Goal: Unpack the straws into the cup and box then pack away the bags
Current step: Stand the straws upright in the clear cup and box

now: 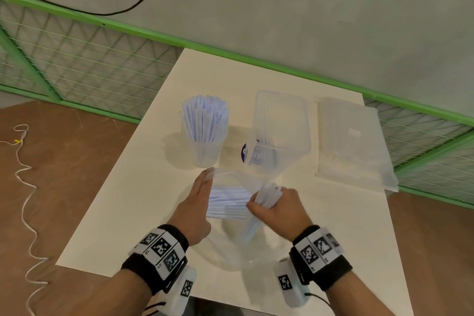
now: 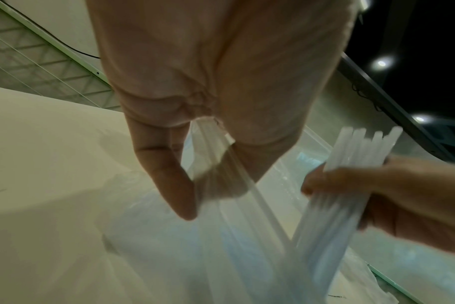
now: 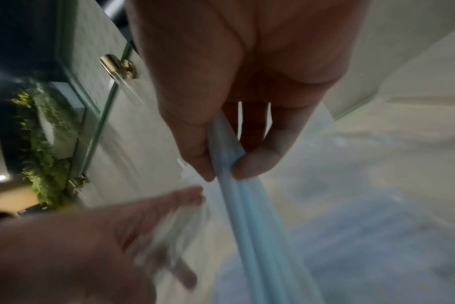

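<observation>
Now left hand (image 1: 197, 202) pinching the clear bag (image 2: 216, 164); right hand (image 1: 279, 209) (fist-tight) around a straw bundle (image 1: 266, 196).

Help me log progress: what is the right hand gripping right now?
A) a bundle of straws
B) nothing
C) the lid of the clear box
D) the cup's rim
A: the right hand has its fingers curled round a bundle of straws above the open bag, whose edge the left hand holds.

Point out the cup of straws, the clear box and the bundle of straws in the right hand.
cup of straws (image 1: 205, 147), head view: cup's clear wall.
clear box (image 1: 282, 120), head view: its bare bottom.
bundle of straws (image 1: 269, 194), head view: gripped upper end.
</observation>
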### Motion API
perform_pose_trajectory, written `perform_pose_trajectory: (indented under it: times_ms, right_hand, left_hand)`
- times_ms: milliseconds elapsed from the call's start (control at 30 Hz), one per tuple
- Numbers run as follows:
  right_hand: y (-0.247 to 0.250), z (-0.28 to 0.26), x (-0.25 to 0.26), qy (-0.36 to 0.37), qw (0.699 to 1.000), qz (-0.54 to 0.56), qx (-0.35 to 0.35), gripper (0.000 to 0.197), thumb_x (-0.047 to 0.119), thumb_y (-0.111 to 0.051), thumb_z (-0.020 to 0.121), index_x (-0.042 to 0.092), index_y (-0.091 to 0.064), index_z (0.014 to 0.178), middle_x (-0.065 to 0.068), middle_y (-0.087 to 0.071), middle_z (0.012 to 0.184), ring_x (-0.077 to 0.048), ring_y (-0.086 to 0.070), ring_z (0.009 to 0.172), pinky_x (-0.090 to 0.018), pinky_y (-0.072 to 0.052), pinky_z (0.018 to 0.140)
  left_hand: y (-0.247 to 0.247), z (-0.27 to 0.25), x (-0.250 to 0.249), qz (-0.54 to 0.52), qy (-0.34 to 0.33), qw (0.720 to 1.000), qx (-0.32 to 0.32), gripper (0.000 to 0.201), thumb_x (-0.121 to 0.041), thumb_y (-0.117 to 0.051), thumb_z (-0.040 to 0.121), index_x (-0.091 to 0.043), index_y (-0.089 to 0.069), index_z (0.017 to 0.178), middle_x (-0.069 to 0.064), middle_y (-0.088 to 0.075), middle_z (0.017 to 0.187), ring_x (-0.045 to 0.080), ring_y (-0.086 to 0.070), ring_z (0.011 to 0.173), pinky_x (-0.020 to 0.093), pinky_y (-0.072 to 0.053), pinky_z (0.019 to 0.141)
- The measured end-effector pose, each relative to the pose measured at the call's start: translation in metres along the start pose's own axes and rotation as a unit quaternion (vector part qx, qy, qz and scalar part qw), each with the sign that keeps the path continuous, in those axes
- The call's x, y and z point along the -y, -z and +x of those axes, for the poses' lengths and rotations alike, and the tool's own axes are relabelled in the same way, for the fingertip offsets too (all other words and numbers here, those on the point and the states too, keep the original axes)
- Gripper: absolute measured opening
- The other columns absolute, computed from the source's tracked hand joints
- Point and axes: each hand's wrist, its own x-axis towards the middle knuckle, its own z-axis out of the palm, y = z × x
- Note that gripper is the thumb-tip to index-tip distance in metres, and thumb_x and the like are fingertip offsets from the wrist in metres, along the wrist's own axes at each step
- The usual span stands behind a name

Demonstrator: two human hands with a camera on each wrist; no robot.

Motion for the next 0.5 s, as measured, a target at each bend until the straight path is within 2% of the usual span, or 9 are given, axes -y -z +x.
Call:
perform_pose_trajectory:
  times_ms: [100,200,267,333,433,500]
  right_hand:
    - [0.034,0.019,0.042,0.033,0.993,0.109,-0.034,0.008,0.017,-0.078,0.077,0.012,-0.075,0.071,-0.001,-0.074,0.068,-0.013,-0.07,0.062,-0.028,-0.056,0.062]
    - [0.07,0.045,0.093,0.111,0.98,0.164,-0.029,0.006,0.02,-0.075,0.079,0.014,-0.076,0.079,-0.005,-0.076,0.079,-0.022,-0.073,0.072,-0.033,-0.056,0.063]
    - [0.081,0.064,0.121,0.14,0.977,0.161,-0.016,0.008,0.024,-0.073,0.08,0.017,-0.077,0.082,-0.005,-0.076,0.084,-0.024,-0.073,0.077,-0.038,-0.059,0.066]
    - [0.081,0.083,0.141,0.151,0.978,0.146,-0.009,0.007,0.021,-0.073,0.083,0.016,-0.077,0.085,-0.003,-0.076,0.086,-0.02,-0.074,0.079,-0.037,-0.061,0.068]
    - [0.071,0.11,0.158,0.153,0.982,0.113,-0.015,0.006,0.021,-0.072,0.085,0.017,-0.077,0.084,0.001,-0.076,0.085,-0.014,-0.073,0.078,-0.039,-0.061,0.074]
    - [0.065,0.125,0.163,0.152,0.984,0.088,-0.014,0.007,0.025,-0.072,0.084,0.02,-0.077,0.082,0.002,-0.076,0.084,-0.013,-0.073,0.076,-0.042,-0.061,0.077]
  left_hand:
    - [0.0,0.0,0.003,0.009,-0.003,1.0,0.0,0.115,0.012,-0.05,0.067,-0.038,0.007,0.153,-0.029,0.012,0.156,0.025,-0.055,0.12,0.037,-0.056,0.082]
    - [0.001,0.0,0.003,0.011,-0.003,1.0,0.003,0.113,0.01,-0.049,0.068,-0.036,0.008,0.154,-0.027,0.015,0.157,0.027,-0.054,0.121,0.039,-0.055,0.087]
    - [0.002,-0.002,0.001,0.007,-0.006,1.0,0.002,0.111,0.01,-0.049,0.07,-0.034,0.008,0.154,-0.026,0.016,0.158,0.027,-0.051,0.126,0.039,-0.053,0.091]
    - [0.003,-0.004,-0.003,0.002,-0.016,1.0,-0.002,0.11,0.011,-0.048,0.07,-0.032,0.008,0.155,-0.025,0.017,0.158,0.023,-0.043,0.134,0.037,-0.051,0.097]
    - [0.004,-0.007,-0.008,0.002,-0.021,1.0,-0.007,0.107,0.012,-0.047,0.073,-0.027,0.009,0.155,-0.022,0.018,0.158,0.013,-0.028,0.144,0.028,-0.044,0.103]
    - [0.004,-0.008,-0.008,0.005,-0.023,1.0,-0.009,0.106,0.012,-0.047,0.073,-0.026,0.01,0.155,-0.021,0.02,0.158,0.012,-0.027,0.144,0.027,-0.043,0.104]
